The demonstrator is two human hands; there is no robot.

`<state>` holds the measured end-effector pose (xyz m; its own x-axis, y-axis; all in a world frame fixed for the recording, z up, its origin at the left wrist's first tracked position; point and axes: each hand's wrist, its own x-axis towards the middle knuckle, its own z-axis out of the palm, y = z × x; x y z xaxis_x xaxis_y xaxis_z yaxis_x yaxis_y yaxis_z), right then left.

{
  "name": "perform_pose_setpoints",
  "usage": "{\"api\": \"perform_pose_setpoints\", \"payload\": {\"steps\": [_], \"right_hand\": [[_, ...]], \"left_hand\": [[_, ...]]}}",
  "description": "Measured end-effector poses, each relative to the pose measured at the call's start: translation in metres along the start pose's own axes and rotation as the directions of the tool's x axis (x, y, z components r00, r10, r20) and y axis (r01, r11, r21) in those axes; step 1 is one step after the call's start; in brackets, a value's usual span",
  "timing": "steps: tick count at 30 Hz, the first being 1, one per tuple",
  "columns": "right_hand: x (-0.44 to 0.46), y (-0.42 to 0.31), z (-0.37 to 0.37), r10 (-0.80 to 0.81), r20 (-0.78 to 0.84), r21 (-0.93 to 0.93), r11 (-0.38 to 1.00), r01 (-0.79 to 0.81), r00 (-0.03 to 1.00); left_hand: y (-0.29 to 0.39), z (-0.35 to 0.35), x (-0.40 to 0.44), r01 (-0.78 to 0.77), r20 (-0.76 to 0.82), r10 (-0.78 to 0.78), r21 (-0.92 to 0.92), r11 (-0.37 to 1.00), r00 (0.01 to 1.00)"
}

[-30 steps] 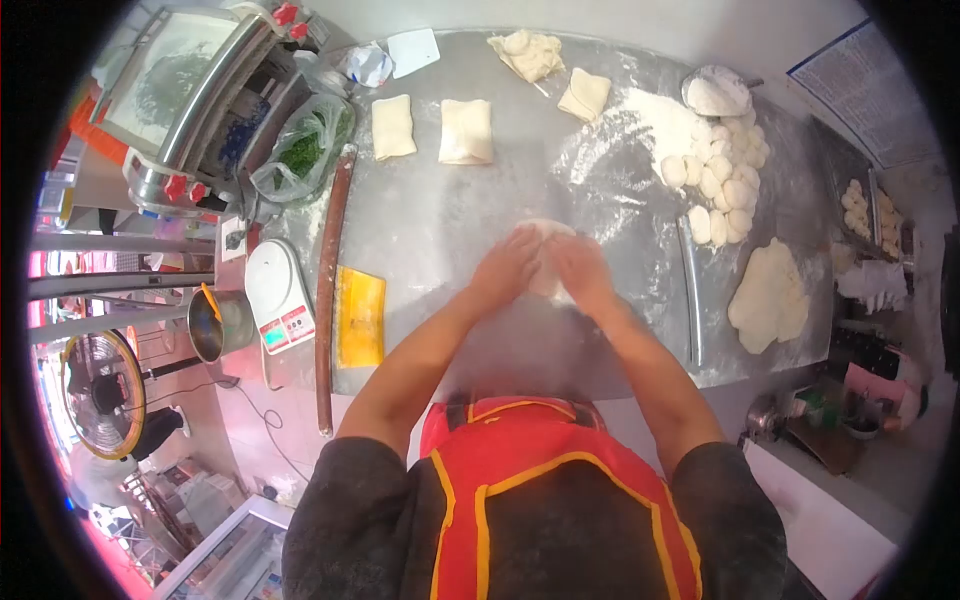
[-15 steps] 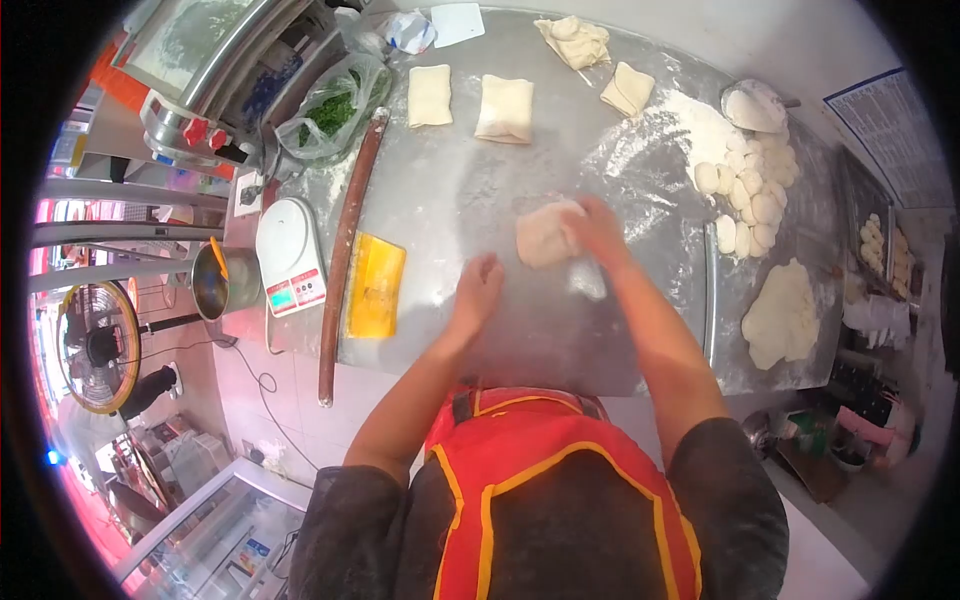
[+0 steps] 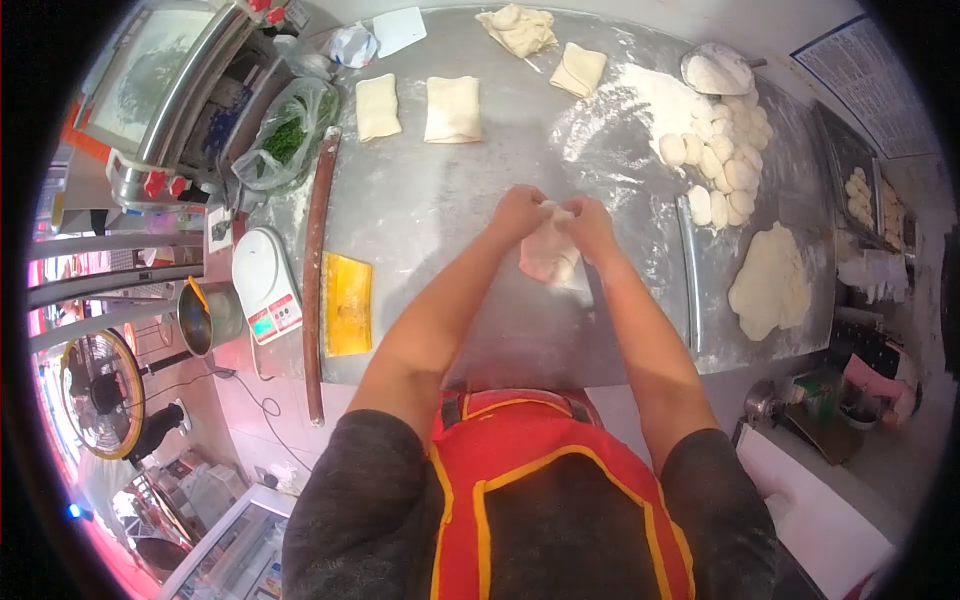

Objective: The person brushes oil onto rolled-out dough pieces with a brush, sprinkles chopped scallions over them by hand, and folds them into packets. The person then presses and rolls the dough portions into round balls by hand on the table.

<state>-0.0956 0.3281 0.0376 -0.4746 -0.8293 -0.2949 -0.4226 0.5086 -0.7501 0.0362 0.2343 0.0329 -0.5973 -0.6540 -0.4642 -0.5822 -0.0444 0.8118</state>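
A piece of dough hangs or lies before me at the middle of the metal table, pinched along its far edge. My left hand has its fingers closed on the far left corner. Close beside it, my right hand grips the far right corner. The fingertips of both hands nearly meet. Farther back lie two folded dough squares, a larger dough square and a narrower dough square. Another folded dough piece rests beside a crumpled dough lump.
At right are loose flour, a flour scoop, several small dough pieces, a flat dough sheet and a metal rod. On the left stand a long rolling pin, a yellow scraper, a scale and bagged greens.
My left hand has moved forward and right from the bare tabletop onto the dough. Both hands now pinch its far edge. The whole view has shifted slightly.
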Motion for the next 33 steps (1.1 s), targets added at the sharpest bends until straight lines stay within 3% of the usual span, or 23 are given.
{"api": "perform_pose_setpoints", "payload": {"steps": [3, 5, 7, 8, 10, 13, 16, 17, 19, 21, 22, 23, 24, 25, 26, 29, 32, 33], "right_hand": [[-0.028, 0.004, -0.010, -0.202, 0.022, -0.057, 0.977, 0.203, 0.979], [-0.057, 0.007, -0.007, -0.405, -0.012, -0.143, 0.905, 0.400, 0.914], [-0.084, 0.007, -0.003, -0.620, -0.057, -0.243, 0.769, 0.592, 0.782], [-0.089, 0.016, 0.002, -0.636, -0.044, -0.239, 0.755, 0.610, 0.770], [-0.091, 0.034, 0.016, -0.670, -0.019, -0.232, 0.725, 0.649, 0.742], [-0.090, 0.033, 0.028, -0.704, -0.121, -0.285, 0.700, 0.655, 0.700], [-0.079, 0.015, 0.021, -0.671, -0.102, -0.435, 0.694, 0.574, 0.735], [-0.072, 0.011, 0.012, -0.642, 0.012, -0.395, 0.701, 0.594, 0.766], [-0.063, 0.013, -0.010, -0.565, 0.250, -0.312, 0.721, 0.618, 0.786], [-0.081, 0.022, -0.015, -0.475, -0.101, -0.208, 0.870, 0.448, 0.874], [-0.089, 0.027, -0.014, -0.389, -0.265, -0.125, 0.921, 0.369, 0.882], [-0.092, 0.033, -0.007, -0.142, -0.195, 0.166, 0.970, 0.176, 0.970], [-0.094, 0.040, 0.004, 0.089, -0.051, 0.425, 0.903, -0.058, 0.995], [-0.098, 0.031, 0.009, 0.271, 0.146, 0.614, 0.729, -0.302, 0.952], [-0.100, 0.020, 0.012, 0.315, 0.252, 0.711, 0.581, -0.395, 0.915], [-0.089, -0.003, 0.015, 0.426, 0.223, 0.762, 0.485, -0.430, 0.877], [-0.073, 0.015, 0.017, 0.075, 0.066, 0.757, 0.645, -0.099, 0.995], [-0.066, 0.013, 0.014, 0.099, 0.085, 0.861, 0.494, -0.123, 0.991]], "left_hand": [[0.005, -0.003, -0.035, -0.261, -0.090, 0.286, 0.220, 0.940, 0.954], [-0.022, 0.008, -0.066, -0.402, -0.077, 0.429, 0.236, 0.885, 0.900], [-0.032, 0.019, -0.092, -0.550, -0.091, 0.644, 0.439, 0.710, 0.759], [-0.035, 0.023, -0.099, -0.597, -0.078, 0.736, 0.530, 0.602, 0.672], [-0.045, 0.029, -0.099, -0.573, -0.060, 0.719, 0.559, 0.599, 0.693], [-0.040, 0.029, -0.081, -0.527, -0.090, 0.713, 0.610, 0.592, 0.696], [-0.031, 0.033, -0.071, -0.464, -0.078, 0.664, 0.654, 0.597, 0.744], [-0.031, 0.033, -0.068, -0.441, -0.064, 0.639, 0.671, 0.596, 0.767], [-0.026, 0.023, -0.067, -0.473, -0.034, 0.572, 0.522, 0.710, 0.820], [-0.021, 0.010, -0.065, -0.434, -0.083, 0.504, 0.402, 0.806, 0.860], [-0.016, 0.003, -0.066, -0.390, -0.152, 0.465, 0.358, 0.848, 0.872], [-0.013, -0.001, -0.065, -0.347, -0.217, 0.421, 0.309, 0.885, 0.881], [-0.019, 0.000, -0.058, -0.306, -0.155, 0.371, 0.332, 0.893, 0.916], [-0.025, 0.003, -0.048, -0.265, -0.095, 0.316, 0.356, 0.896, 0.944], [-0.030, 0.004, -0.037, -0.229, -0.036, 0.262, 0.387, 0.893, 0.964], [-0.014, 0.002, -0.026, -0.194, 0.147, 0.151, 0.351, 0.916, 0.978], [0.021, -0.010, -0.056, -0.440, 0.117, 0.433, 0.419, 0.794, 0.894], [0.032, -0.013, -0.066, -0.463, 0.133, 0.463, 0.500, 0.732, 0.876]]}}
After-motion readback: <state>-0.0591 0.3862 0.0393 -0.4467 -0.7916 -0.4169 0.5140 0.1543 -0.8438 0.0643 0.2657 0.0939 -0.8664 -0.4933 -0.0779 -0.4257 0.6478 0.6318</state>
